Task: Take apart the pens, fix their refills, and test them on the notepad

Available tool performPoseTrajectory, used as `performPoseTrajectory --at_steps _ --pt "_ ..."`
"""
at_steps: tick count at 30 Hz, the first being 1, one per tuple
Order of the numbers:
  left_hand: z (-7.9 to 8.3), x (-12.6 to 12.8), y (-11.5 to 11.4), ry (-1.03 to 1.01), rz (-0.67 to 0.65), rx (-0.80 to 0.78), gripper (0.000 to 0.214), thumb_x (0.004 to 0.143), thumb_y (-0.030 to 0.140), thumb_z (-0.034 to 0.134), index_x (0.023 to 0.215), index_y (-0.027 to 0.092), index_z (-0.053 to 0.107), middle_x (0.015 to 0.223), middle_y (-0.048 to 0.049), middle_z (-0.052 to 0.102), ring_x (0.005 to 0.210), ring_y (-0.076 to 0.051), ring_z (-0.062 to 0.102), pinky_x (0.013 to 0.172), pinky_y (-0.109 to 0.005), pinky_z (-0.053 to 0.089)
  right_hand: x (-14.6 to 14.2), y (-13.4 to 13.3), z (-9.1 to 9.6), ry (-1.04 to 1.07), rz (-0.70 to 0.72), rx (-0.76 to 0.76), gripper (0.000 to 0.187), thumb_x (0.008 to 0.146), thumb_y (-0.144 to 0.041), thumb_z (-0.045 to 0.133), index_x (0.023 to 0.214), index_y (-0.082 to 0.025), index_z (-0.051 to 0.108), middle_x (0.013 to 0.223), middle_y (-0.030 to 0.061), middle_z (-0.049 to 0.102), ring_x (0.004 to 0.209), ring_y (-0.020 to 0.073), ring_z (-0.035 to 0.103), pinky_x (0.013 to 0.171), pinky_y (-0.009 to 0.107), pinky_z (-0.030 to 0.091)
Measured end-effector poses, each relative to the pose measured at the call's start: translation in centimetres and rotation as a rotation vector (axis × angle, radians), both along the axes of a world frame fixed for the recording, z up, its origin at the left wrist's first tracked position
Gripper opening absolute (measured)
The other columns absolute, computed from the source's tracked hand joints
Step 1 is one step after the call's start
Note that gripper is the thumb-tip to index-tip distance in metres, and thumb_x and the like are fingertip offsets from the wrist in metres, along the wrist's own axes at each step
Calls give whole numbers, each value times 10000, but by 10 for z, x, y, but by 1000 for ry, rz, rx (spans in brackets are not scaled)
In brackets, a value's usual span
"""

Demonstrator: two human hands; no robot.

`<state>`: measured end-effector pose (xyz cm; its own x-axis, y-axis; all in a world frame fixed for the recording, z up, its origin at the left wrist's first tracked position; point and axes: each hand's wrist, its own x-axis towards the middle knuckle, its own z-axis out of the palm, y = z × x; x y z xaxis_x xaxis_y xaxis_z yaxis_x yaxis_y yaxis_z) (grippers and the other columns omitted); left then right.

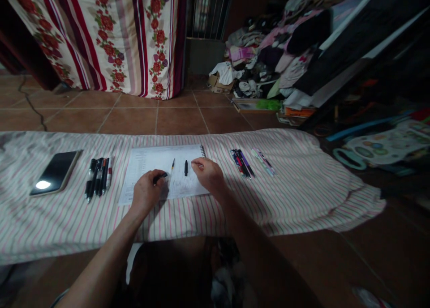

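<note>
A spiral notebook [144,158] lies open on the striped cloth. My left hand [146,192] is over its lower left part, fingers closed around a short black pen piece [160,177]. Above the notebook's right edge, my right hand [208,176] is closed in a pinch; what sits between the fingertips, if anything, is too small to make out. Between the hands, a thin dark pen refill [173,165] with a yellowish section rests on the page. Beside it is a short black pen barrel [186,168], near my right fingertips.
Left of the notebook lie a row of pens [97,178] and a phone [55,171]. To the right are several dark and purple pens [242,164] and light patterned pens [264,161]. Beyond the cloth [302,187] are tiled floor, a floral curtain [107,39] and heaped clothes [265,62].
</note>
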<state>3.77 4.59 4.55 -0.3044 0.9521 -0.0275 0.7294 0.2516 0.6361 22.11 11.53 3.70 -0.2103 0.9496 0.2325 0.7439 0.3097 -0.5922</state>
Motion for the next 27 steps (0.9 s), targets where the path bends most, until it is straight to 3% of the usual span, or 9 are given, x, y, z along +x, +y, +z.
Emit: performPoseTrajectory --at_steps 3,7,15,21,27 --pt "-7 -3 3 -155 16 29 266 750 257 514 962 194 662 920 -48 712 860 -206 641 778 -304 469 0 1 -4 -4 30 1 192 824 -241 499 888 -188 671 881 46 693 784 143 626 758 233 433" --pt "-13 -6 6 -176 41 66 271 731 293 525 946 209 666 902 -42 714 839 -207 637 761 -307 467 -1 2 -10 -22 67 0 185 813 -219 510 898 -192 672 854 42 693 792 150 622 768 245 427" --pt "-11 -6 7 -166 106 34 243 723 293 536 911 215 668 842 -46 711 803 -209 641 736 -310 471 -11 3 -20 -85 112 30 202 822 -205 507 928 -192 678 850 53 678 817 153 596 798 249 413" --pt "-10 -6 6 -189 99 46 212 720 287 544 880 213 660 837 -38 707 798 -199 638 740 -299 464 -20 0 -17 -163 80 79 256 860 -206 461 971 -196 692 866 79 645 832 160 578 783 249 412" --pt "-2 -4 5 -174 83 5 214 741 276 524 897 213 656 862 -40 706 812 -202 635 717 -292 447 -24 0 -13 -240 62 14 228 869 -267 480 964 -216 681 871 76 621 803 165 571 730 254 395"
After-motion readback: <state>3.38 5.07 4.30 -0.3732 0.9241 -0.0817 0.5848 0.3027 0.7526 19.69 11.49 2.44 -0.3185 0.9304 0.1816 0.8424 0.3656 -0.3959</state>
